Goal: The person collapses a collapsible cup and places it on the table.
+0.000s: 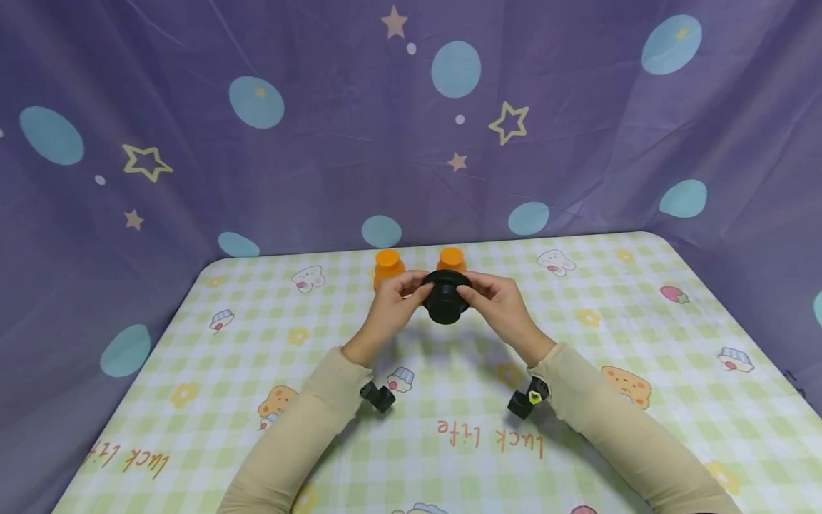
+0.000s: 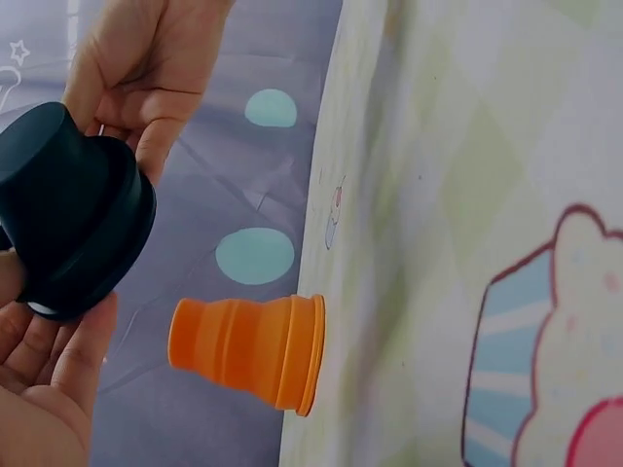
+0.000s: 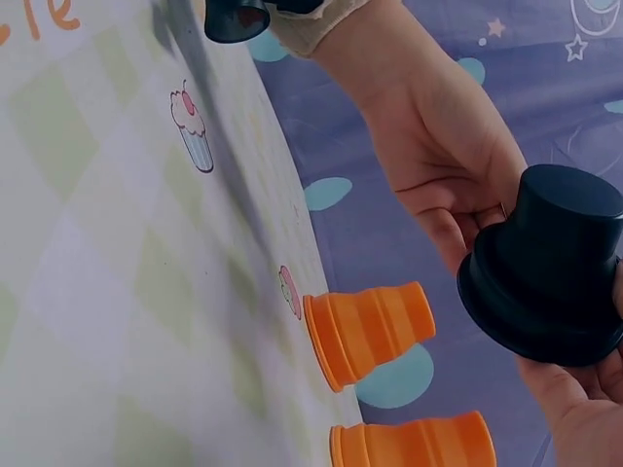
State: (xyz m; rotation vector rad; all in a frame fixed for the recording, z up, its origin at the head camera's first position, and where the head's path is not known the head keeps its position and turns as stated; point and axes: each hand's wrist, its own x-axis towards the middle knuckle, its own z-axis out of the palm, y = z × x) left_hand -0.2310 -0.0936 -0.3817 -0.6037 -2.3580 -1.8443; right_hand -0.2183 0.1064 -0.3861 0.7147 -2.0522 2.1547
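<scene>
A black tiered collapsible cup (image 1: 444, 305) is held between both hands above the table, its narrow end facing the person. The left hand (image 1: 393, 303) pinches the wide rim on the left, thumb on the near side and fingers behind. On the opposite side the right hand (image 1: 504, 303) pinches the same rim in a like way. Compared with the orange cups, the black one looks squatter. Behind it, a left orange cup (image 1: 387, 264) and a right orange cup (image 1: 452, 258) stand upside down on their wide rims; the hands and black cup partly cover them in the head view.
A green-and-white checked tablecloth (image 1: 244, 371) with cartoon prints covers the table. Purple curtain (image 1: 347, 143) hangs close behind the table's far edge and along its sides. Small black cameras (image 1: 377, 397) are worn at the wrists, below the sleeves.
</scene>
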